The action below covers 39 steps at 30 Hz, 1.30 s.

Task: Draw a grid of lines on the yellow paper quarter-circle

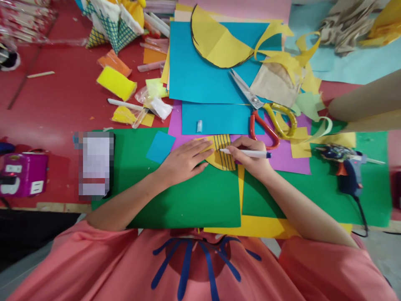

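My right hand (253, 158) grips a white marker (255, 154) with a dark blue end, its tip touching a yellow paper piece (210, 158). Several dark parallel lines run across the right part of that piece, which has a curved lower edge. Spread flat, my left hand (187, 162) presses on the left part of the paper and hides some of it. Under both lies green paper (188, 200), with a purple sheet (290, 161) behind. A small whitish cap-like piece (199, 126) rests on the blue strip (219, 119) just beyond.
Scissors (257, 102) with red and yellow handles lie beyond my right hand, near a yellow half-round paper (219, 42). A glue gun (349, 167) is at right. A phone (95, 165) and purple box (33, 173) are at left, with wrapped clay-like packets (116, 82) behind.
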Each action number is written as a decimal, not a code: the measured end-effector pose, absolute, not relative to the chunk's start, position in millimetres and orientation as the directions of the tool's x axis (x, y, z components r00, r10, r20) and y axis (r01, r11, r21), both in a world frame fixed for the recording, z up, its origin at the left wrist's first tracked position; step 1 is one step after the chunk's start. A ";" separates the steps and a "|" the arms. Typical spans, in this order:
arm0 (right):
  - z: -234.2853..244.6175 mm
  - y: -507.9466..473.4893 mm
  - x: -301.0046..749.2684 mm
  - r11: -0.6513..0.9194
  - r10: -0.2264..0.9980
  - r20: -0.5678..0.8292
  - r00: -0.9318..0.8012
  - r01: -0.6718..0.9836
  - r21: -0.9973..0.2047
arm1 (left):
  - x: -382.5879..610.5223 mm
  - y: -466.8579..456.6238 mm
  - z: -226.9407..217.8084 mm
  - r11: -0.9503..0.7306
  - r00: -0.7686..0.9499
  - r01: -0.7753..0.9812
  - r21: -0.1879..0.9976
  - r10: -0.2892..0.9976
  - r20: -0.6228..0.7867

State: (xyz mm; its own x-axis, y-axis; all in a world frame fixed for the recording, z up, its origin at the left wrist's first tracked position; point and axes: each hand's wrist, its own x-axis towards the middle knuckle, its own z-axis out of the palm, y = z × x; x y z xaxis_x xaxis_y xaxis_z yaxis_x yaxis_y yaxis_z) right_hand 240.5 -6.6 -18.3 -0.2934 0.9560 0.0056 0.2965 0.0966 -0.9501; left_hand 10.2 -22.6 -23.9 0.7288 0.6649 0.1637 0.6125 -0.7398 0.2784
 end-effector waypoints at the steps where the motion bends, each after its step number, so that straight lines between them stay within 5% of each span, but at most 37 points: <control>1: -19.1 -6.5 240.3 0.104 0.950 0.004 -0.312 0.304 -0.947 | 10.2 -22.6 -23.9 -0.736 0.727 0.615 0.285 0.668 0.158; 22: -20.1 -6.4 241.4 0.092 0.911 -0.066 -0.407 0.356 -0.930 | 9.5 -23.3 -25.1 -0.728 0.728 0.606 0.320 0.670 0.146; 29: -13.8 -12.9 242.0 0.198 0.957 0.122 -0.262 0.289 -0.937 | 7.6 -25.0 -27.6 -0.721 0.728 0.593 0.357 0.670 0.146; 39: -18.2 -18.7 238.8 0.071 0.945 -0.045 -0.323 0.335 -0.939 | 6.9 -25.6 -23.1 -0.736 0.743 0.530 0.422 0.642 0.187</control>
